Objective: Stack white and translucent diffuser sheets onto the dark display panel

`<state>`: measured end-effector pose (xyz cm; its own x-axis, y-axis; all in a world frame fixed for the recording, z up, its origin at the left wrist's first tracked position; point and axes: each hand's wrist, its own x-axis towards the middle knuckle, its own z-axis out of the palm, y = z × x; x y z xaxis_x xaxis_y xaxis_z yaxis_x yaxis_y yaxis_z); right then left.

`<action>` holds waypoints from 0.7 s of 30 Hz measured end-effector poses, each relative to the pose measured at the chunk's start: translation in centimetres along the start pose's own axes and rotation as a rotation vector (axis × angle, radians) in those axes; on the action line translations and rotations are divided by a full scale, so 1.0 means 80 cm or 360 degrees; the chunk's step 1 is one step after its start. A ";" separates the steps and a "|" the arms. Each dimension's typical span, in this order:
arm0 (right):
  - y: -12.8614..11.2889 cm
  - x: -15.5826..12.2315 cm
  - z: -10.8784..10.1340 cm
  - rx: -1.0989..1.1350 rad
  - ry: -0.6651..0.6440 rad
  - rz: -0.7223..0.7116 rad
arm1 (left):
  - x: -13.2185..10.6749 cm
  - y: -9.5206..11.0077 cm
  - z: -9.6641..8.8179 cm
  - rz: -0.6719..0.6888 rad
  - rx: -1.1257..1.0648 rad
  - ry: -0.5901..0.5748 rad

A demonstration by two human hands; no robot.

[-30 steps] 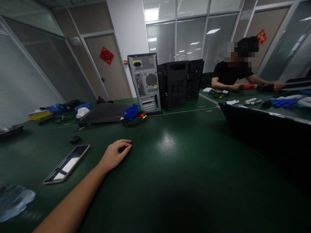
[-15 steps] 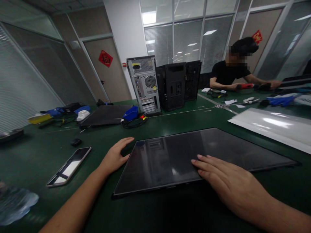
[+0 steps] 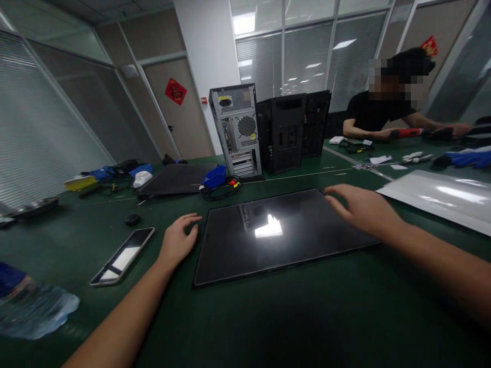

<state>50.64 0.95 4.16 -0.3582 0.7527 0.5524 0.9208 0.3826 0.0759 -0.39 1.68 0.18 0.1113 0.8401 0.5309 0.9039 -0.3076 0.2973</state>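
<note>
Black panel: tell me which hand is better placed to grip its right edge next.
Right, most likely: the right hand is at the right edge of the black panel, while the left hand is beside the opposite edge.

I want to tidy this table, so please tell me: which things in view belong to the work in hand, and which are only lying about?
In the work:
dark flat panel, between left hand and right hand

Lying about, as far as I can judge:
phone
small black object
plastic bottle
grey computer case
</note>
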 end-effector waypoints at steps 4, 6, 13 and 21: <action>0.125 -0.036 0.027 -0.0453 0.0191 0.0454 | -0.001 0.017 0.000 -0.0026 0.0038 -0.0345; 0.182 -0.068 0.039 -0.0614 0.0085 0.0853 | -0.001 0.022 0.001 0.0015 0.0060 -0.0489; 0.257 -0.116 0.050 -0.0290 -0.0648 0.1904 | -0.005 0.015 -0.003 0.0035 0.0059 -0.0667; 0.215 -0.100 0.030 -0.0360 -0.0575 0.1546 | -0.011 0.022 -0.005 0.0157 0.0016 -0.0826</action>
<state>68.97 2.85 -0.96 0.5562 0.8108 0.1822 0.8307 -0.5490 -0.0925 0.91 0.23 0.59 0.3835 0.9189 0.0926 0.8824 -0.3941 0.2568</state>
